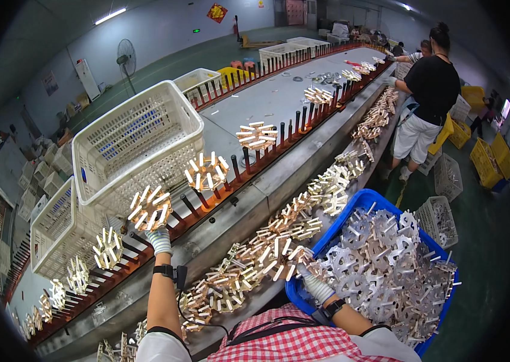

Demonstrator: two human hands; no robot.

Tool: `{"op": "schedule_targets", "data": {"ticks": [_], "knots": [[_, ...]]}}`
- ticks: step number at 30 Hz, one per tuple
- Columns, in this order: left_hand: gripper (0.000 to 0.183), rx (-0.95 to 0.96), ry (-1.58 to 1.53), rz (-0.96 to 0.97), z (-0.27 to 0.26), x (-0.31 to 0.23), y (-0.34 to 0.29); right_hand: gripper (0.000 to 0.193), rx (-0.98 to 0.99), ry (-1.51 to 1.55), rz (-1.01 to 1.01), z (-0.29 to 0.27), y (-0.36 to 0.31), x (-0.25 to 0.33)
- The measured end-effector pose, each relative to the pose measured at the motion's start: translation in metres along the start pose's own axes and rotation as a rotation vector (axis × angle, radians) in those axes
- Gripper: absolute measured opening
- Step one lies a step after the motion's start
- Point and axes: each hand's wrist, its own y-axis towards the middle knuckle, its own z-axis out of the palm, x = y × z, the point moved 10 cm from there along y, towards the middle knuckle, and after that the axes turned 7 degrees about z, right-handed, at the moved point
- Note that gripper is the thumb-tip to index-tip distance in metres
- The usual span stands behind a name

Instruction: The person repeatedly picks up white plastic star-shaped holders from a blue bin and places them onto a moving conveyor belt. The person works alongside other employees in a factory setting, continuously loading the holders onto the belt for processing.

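the left grip [159, 241], a hand in a pale striped knit glove, is closed on a copper-coloured, ring-shaped metal piece with white rods [151, 210], holding it from below beside the row of upright dark pegs [236, 169]. the right grip [316, 285], gloved alike, is closed on the edge of a second copper-coloured rodded piece [281, 259]; its fingertips are partly hidden. that piece is above a long pile of similar pieces [231, 280] on the grey metal counter [294, 166], just left of a rectangular blue plastic bin [296, 297] heaped with silver metal pieces [381, 259]. a large white slotted plastic crate [176, 160] stands beyond the pegs. farther along, a person in a black top [433, 84] stands beside the counter.
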Motion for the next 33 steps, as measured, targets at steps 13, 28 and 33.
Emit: {"op": "schedule_targets", "data": {"ticks": [13, 28, 33], "knots": [[0.043, -0.078, 0.032, -0.330, -0.037, -0.019, -0.018, 0.066, -0.034, 0.040, 0.011, -0.084, 0.034, 0.033], [0.039, -0.075, 0.545, -0.355, -0.105, 0.099, -0.037, 0.059, -0.021, 0.045, -0.124, -0.132, 0.059, 0.082], [0.048, -0.162, 0.089, -0.597, -0.060, 0.098, -0.037, 0.060, -0.069, 0.098, -0.162, -0.184, 0.066, 0.103]]}}
